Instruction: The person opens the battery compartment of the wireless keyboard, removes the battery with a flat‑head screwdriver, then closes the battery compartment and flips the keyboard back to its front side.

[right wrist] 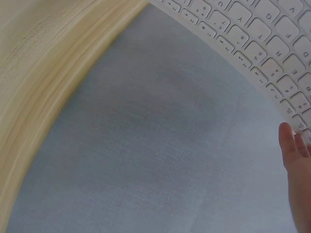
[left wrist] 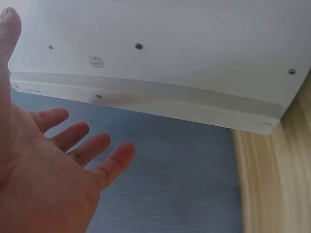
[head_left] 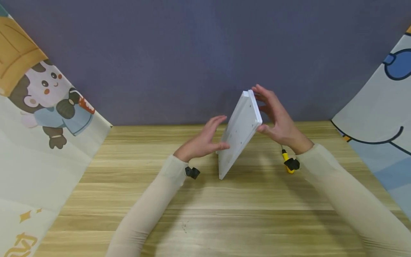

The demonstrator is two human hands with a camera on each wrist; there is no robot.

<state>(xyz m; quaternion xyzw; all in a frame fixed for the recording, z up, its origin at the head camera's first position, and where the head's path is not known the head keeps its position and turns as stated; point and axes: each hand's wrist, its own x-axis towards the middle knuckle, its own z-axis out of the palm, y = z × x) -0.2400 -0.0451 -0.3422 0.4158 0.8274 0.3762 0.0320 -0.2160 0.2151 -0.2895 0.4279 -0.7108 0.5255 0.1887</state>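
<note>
A white keyboard (head_left: pixel 238 134) stands tilted on one end on the table, its underside with several small screws turned toward the left hand. My right hand (head_left: pixel 278 119) grips its raised upper end, thumb at the near corner and fingers at the far one. In the right wrist view, the fingertips of that hand (right wrist: pixel 300 177) meet the edge of the key side. Beside the underside is my left hand (head_left: pixel 203 142), fingers spread and straight. The left wrist view has that hand (left wrist: pixel 48 170) below the keyboard's raised rear strip (left wrist: pixel 184 99), holding nothing; whether the thumb touches is unclear.
A screwdriver with a yellow and black handle (head_left: pixel 285 156) lies on the wood-grain table (head_left: pixel 205 221), partly hidden by the right wrist's camera mount. Behind the table rises a grey-blue wall (head_left: pixel 160 60). Printed cartoon panels (head_left: pixel 51 103) flank both sides.
</note>
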